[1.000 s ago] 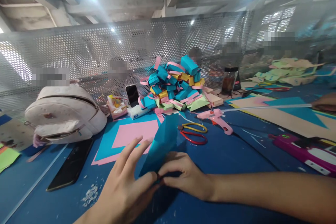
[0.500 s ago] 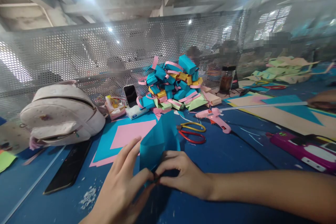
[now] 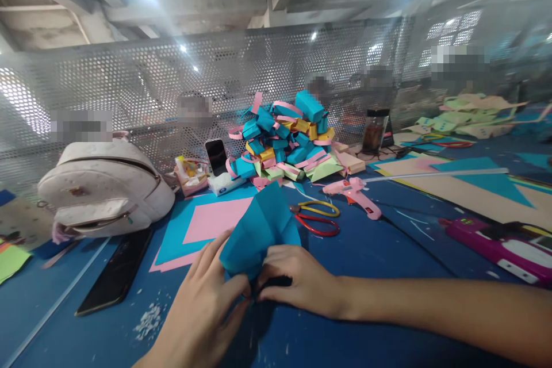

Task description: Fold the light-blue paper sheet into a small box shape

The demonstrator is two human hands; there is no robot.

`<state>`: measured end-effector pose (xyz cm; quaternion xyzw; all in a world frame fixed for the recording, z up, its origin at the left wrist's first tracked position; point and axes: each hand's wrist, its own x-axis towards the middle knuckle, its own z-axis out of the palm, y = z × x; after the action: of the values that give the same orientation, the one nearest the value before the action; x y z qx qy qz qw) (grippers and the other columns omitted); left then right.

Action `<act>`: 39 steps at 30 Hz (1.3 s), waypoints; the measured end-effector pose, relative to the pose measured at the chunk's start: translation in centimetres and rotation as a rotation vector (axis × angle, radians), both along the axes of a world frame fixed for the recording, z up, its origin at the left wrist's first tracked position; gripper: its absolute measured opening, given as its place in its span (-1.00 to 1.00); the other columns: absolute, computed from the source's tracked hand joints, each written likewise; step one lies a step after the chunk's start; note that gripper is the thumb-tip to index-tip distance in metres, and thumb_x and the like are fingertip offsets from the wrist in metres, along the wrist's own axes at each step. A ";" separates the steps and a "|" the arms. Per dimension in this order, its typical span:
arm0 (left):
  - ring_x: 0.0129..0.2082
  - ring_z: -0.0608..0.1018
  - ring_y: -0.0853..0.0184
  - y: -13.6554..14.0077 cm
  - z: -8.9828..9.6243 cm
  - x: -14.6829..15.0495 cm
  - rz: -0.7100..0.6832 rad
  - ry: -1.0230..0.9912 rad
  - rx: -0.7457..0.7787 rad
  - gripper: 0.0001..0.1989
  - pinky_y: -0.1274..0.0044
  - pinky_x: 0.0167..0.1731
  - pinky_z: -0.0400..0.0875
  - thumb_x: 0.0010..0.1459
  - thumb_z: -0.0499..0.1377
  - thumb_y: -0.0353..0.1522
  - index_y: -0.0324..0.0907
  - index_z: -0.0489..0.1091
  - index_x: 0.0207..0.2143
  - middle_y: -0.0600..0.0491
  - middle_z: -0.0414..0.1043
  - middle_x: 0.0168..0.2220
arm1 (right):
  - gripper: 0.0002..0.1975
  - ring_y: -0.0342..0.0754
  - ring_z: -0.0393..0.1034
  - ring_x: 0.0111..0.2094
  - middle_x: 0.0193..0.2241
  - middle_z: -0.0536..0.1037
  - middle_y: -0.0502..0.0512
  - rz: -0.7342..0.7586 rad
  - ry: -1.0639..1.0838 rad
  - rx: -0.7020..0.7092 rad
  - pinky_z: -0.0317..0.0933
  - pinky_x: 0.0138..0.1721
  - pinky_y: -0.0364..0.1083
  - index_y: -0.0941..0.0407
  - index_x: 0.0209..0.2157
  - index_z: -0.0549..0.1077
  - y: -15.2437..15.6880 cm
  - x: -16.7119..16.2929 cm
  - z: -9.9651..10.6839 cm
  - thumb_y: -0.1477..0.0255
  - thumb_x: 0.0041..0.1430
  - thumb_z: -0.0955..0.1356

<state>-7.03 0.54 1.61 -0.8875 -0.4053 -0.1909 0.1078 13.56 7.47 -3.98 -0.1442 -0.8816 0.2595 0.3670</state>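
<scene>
A folded piece of blue paper [image 3: 259,230] stands tilted between my hands, its upper part flaring open. My left hand [image 3: 211,293] holds its left side, with the thumb near the bottom edge. From the right, my right hand [image 3: 297,282] pinches the lower edge between thumb and fingers. Both sets of fingertips nearly meet at the bottom of the paper, and the exact fold there is hidden. Just beyond the paper lie scissors [image 3: 317,218] with one yellow and one red handle. Flat blue and pink sheets [image 3: 215,218] lie behind my left hand.
A pile of folded paper pieces [image 3: 284,144] stands at the back. A pink glue gun [image 3: 356,192] with a cord lies right of the scissors. To the left are a white backpack [image 3: 107,190] and a black phone [image 3: 114,273]. A magenta device [image 3: 495,247] sits at right.
The blue paper has tilted left and its upper part has spread wider, while both my hands keep hold of it. At the far right, another person's hand has left the view.
</scene>
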 end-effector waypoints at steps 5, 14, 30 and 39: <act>0.04 0.38 -0.03 -0.1 -0.1 0.0 0.038 -0.019 -0.072 -0.84 0.13 -0.08 0.41 0.10 0.13 -0.51 -0.08 0.43 -0.36 -0.10 0.41 -0.14 | -0.81 -0.10 0.44 -0.32 -0.40 0.60 0.02 -0.008 0.038 -0.055 0.22 -0.26 -0.14 0.15 -0.37 0.56 -0.1 -0.2 0.1 0.30 0.17 0.44; 0.08 0.29 -0.09 -0.1 0.0 0.0 0.011 -0.019 -0.098 -0.84 0.10 -0.13 0.38 0.11 0.15 -0.53 -0.09 0.40 -0.35 -0.11 0.37 -0.24 | -0.90 -0.08 0.42 -0.27 -0.38 0.60 0.00 -0.087 0.006 -0.131 0.22 -0.24 -0.15 0.15 -0.41 0.53 -0.9 -0.3 0.9 0.54 0.03 0.51; -0.07 0.36 0.01 0.1 -0.5 0.0 0.014 -0.098 -0.138 -0.82 0.25 -0.23 0.36 0.08 0.12 -0.55 -0.10 0.37 -0.37 -0.06 0.36 -0.24 | -0.92 -0.08 0.43 -0.28 -0.36 0.60 -0.01 -0.072 0.038 -0.095 0.21 -0.21 -0.13 0.13 -0.38 0.53 -0.8 -0.4 0.8 0.49 0.07 0.49; -0.12 0.37 0.06 0.1 -0.5 0.2 0.001 -0.069 -0.117 -0.82 0.29 -0.25 0.34 0.08 0.12 -0.56 -0.10 0.36 -0.34 -0.04 0.35 -0.22 | -0.87 -0.08 0.41 -0.30 -0.41 0.55 -0.01 -0.092 0.036 -0.088 0.20 -0.24 -0.14 0.14 -0.47 0.46 -1.5 -0.3 1.3 0.61 0.05 0.44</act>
<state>-6.84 0.61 1.07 -0.8850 -0.4197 -0.1972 0.0416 13.22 6.02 -2.69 -0.1958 -0.8551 0.2833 0.3876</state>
